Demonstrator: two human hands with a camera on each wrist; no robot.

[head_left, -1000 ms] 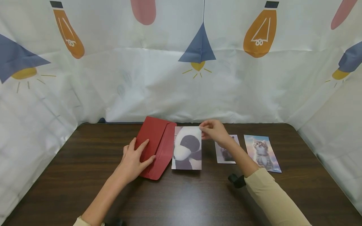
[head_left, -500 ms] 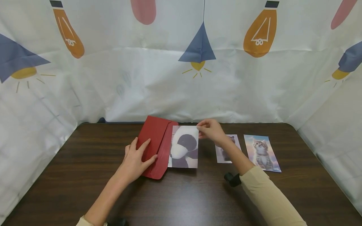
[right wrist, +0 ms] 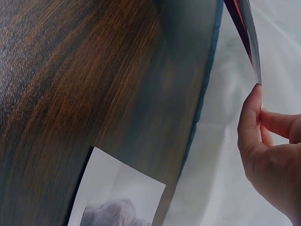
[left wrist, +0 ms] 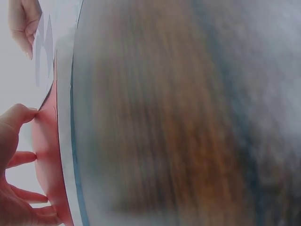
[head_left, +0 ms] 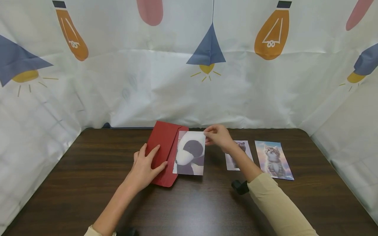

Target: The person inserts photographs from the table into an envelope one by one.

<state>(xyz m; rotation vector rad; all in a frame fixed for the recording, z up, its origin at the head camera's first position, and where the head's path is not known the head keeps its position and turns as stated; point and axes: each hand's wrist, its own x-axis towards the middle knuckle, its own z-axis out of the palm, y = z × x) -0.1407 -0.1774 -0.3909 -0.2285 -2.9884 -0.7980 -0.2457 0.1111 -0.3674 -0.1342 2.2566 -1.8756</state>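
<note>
A red envelope (head_left: 163, 137) lies slanted on the dark wooden table, its flap side facing right. My left hand (head_left: 144, 168) rests on it with fingers spread, thumb toward the flap. In the left wrist view those fingertips touch the red paper (left wrist: 48, 141). My right hand (head_left: 219, 137) pinches the upper right corner of a photo print (head_left: 190, 154) of a black-and-white animal or plush. The print's left edge overlaps the envelope's flap, and its lower edge casts a shadow on the table. From the right wrist, thumb and finger (right wrist: 254, 106) hold the print's edge.
Two more photos lie to the right: a grey animal picture (head_left: 247, 149), partly behind my right forearm, and a kitten picture (head_left: 274, 160). Behind the dark table (head_left: 195, 206) hangs a white curtain (head_left: 165, 88) with printed lamps.
My right hand has moved left with the photo print, which now overlaps the envelope's flap. The envelope and my left hand have shifted slightly to the right.
</note>
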